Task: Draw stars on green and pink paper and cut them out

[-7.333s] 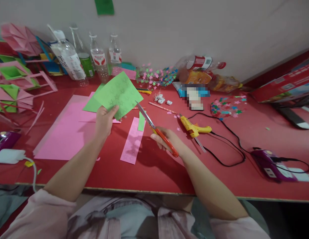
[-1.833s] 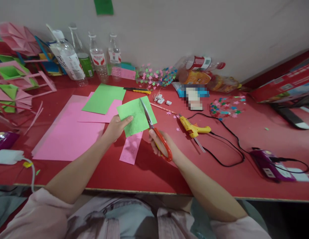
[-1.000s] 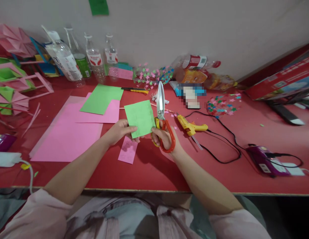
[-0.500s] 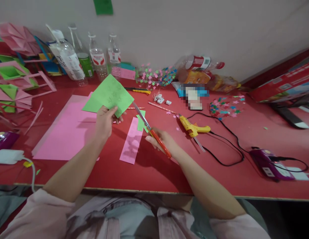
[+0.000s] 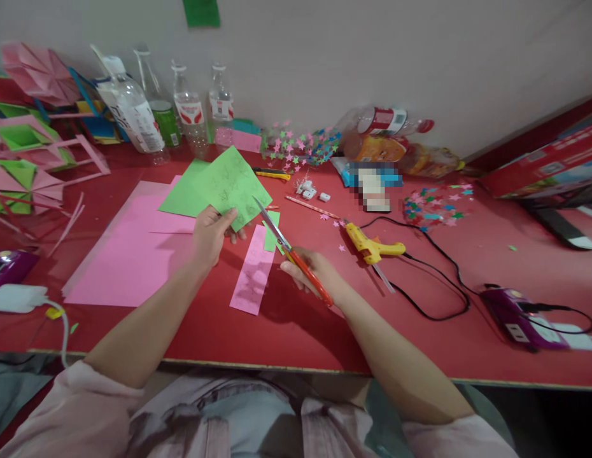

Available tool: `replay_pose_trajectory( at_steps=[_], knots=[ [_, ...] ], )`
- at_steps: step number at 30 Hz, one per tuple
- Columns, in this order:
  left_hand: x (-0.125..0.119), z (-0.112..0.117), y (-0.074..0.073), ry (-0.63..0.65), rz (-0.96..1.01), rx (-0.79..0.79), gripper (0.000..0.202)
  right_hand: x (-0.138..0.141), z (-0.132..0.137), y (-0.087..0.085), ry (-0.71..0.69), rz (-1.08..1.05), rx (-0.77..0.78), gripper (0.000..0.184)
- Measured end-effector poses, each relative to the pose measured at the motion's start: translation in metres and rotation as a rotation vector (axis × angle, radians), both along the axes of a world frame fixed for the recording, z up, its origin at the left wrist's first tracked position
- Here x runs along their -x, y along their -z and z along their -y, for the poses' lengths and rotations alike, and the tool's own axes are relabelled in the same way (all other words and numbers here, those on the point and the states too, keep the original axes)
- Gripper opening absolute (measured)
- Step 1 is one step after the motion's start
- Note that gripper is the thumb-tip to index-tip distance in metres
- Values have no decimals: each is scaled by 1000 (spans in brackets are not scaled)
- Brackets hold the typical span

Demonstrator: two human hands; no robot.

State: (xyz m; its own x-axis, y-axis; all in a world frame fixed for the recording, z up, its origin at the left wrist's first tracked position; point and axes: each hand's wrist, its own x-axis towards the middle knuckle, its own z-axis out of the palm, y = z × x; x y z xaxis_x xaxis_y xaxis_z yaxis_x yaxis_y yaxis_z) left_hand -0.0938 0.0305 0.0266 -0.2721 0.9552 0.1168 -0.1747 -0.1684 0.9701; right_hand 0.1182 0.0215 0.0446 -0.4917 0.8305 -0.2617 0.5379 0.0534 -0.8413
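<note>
My left hand [image 5: 211,234] pinches a green paper sheet [image 5: 232,184] with faint pencilled stars, held up over the red table [image 5: 296,324]. My right hand [image 5: 315,275] grips red-handled scissors [image 5: 289,249]; their blades point up-left and the tips reach the sheet's lower right edge. A narrow green offcut [image 5: 272,231] and a pink paper strip [image 5: 253,278] lie on the table under the scissors.
Large pink sheets [image 5: 128,254] and a green sheet [image 5: 181,197] lie left. Plastic bottles [image 5: 133,108] stand along the wall. A yellow glue gun [image 5: 372,245] with black cord lies right, near piles of small paper stars [image 5: 434,203] and a purple power strip [image 5: 515,312].
The green sheet has come down and right a little toward the scissors. The blades now meet its lower right edge. A second earlier it was held flat with the scissors upright.
</note>
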Motion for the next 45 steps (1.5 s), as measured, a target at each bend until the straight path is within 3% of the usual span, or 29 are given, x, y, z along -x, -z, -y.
replay_pose_trajectory(
  at_steps=[23,31,45],
  knots=[
    [3,1,0,41,-7,7,15,2,1,6,47,-14,38,42],
    [3,2,1,155,-50,43,19,4,3,8,33,-14,4,44],
    [2,3,1,146,-27,47,18,7,7,6,90,-24,21,46]
  ],
)
